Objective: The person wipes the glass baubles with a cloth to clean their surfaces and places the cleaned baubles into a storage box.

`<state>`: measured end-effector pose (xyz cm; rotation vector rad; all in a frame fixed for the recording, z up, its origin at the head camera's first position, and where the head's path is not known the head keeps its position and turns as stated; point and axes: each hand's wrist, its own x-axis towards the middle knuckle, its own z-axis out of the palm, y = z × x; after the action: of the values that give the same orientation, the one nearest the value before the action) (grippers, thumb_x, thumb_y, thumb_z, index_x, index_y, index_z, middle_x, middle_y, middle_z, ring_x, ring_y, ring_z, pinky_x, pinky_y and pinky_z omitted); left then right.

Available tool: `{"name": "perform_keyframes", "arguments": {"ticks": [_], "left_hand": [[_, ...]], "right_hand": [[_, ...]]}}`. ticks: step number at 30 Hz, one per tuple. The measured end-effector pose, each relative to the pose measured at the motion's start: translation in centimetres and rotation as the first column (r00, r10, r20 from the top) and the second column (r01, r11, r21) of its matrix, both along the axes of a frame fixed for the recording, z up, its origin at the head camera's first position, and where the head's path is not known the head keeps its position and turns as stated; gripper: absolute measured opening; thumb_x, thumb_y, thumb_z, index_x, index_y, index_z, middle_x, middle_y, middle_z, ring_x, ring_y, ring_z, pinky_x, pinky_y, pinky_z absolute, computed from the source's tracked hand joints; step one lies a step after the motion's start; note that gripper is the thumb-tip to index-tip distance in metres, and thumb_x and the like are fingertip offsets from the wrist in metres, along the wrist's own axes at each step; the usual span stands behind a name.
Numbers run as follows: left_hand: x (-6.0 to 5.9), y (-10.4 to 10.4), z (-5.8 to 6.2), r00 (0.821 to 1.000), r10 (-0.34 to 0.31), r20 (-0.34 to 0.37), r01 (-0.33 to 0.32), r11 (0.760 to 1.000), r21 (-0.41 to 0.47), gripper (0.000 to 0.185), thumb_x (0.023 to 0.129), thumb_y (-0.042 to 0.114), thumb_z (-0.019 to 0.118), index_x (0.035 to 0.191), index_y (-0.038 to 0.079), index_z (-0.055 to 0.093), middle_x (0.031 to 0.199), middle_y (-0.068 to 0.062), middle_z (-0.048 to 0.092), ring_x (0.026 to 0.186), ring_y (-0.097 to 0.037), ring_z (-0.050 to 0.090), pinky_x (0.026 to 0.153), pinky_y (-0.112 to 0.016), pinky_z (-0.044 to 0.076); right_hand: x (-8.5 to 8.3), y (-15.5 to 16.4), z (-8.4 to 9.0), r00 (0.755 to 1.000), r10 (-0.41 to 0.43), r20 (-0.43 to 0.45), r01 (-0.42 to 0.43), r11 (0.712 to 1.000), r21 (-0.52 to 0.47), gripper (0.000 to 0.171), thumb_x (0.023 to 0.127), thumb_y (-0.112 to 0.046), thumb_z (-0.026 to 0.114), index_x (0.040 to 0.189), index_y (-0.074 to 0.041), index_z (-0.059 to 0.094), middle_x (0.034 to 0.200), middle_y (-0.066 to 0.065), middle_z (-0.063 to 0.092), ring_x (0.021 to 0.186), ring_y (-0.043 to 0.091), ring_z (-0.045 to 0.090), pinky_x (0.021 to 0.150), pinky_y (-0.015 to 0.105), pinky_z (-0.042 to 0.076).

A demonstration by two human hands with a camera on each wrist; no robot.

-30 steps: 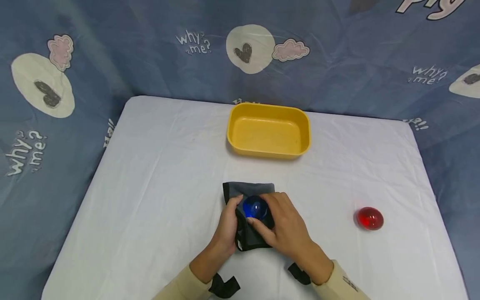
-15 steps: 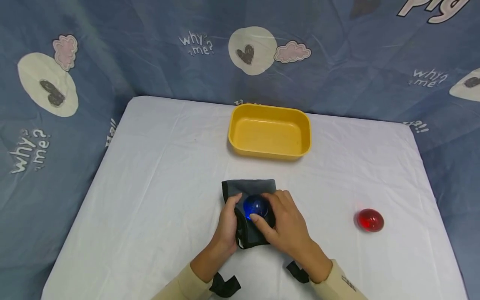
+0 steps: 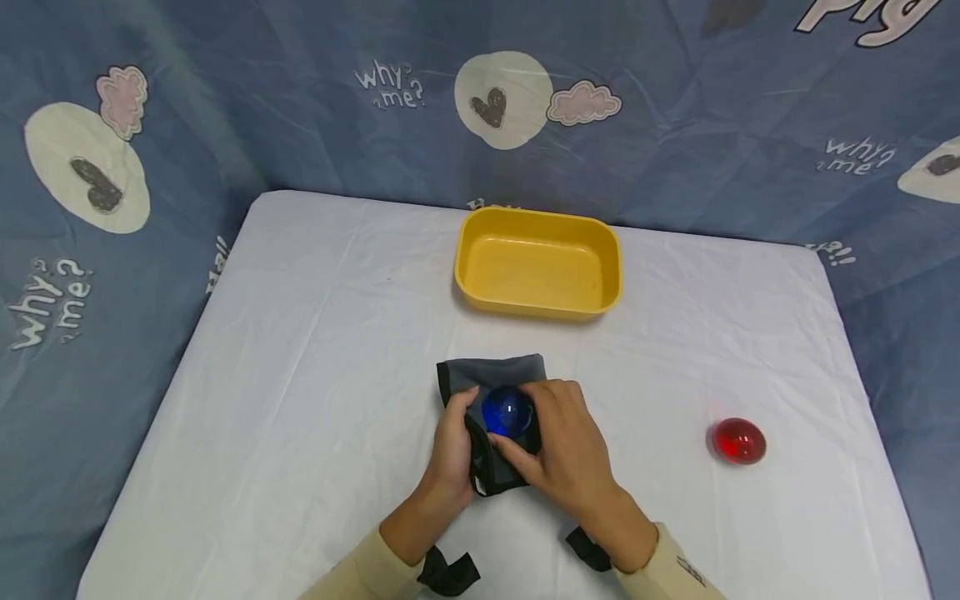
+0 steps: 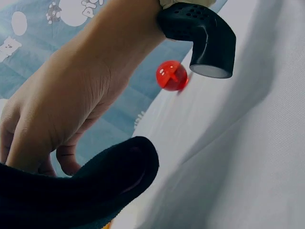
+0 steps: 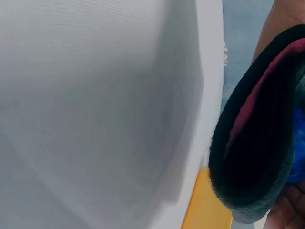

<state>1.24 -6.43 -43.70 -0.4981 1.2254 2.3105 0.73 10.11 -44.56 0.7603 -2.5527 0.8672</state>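
A: What are the hands doing?
B: The right hand (image 3: 573, 446) pinches the blue ball (image 3: 507, 411) between thumb and fingers; the ball sits against the dark pouch (image 3: 498, 372), which the left hand (image 3: 448, 454) grips along its left side, thumb on top.
A: Room around them?
B: White cloth (image 3: 330, 358) spreads to both sides; the yellow tray (image 3: 536, 311) stands beyond the pouch, near the cloth's far edge; the red ball (image 3: 739, 441) lies well apart, to the right.
A: Hard to see?
B: The left fingers, hidden beneath the pouch; the right wrist view cuts off the blue ball, and the pouch's gaping mouth is too dark inside to read.
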Motion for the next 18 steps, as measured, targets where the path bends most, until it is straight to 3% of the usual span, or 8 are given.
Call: {"name": "perform_keyframes", "arguments": {"ticks": [9,18], "left_hand": [[-0.12,-0.25,0.08,1.0,-0.012,0.0,0.012,1.0,-0.009,0.062,0.105,0.045,0.036,0.154,0.008,0.035,0.139,-0.01,0.05,0.116,-0.017,0.054,0.098,-0.031,0.047],[-0.07,-0.13,-0.34,1.0,-0.021,0.002,0.021,1.0,-0.004,0.058,0.105,0.047,0.036,0.146,0.007,0.042,0.128,-0.007,0.055,0.113,-0.016,0.058,0.097,-0.031,0.049]], "right_hand": [[-0.24,-0.3,0.13,0.999,-0.004,0.049,0.007,0.999,-0.046,0.067,0.099,-0.063,0.059,0.12,0.001,0.064,0.11,0.012,0.063,0.099,0.029,0.052,0.085,0.041,0.049],[-0.3,-0.5,-0.54,0.999,-0.041,-0.006,0.041,0.999,0.016,0.067,0.107,-0.059,0.043,0.104,0.004,0.066,0.093,0.011,0.063,0.086,0.029,0.052,0.074,0.04,0.048]]}}
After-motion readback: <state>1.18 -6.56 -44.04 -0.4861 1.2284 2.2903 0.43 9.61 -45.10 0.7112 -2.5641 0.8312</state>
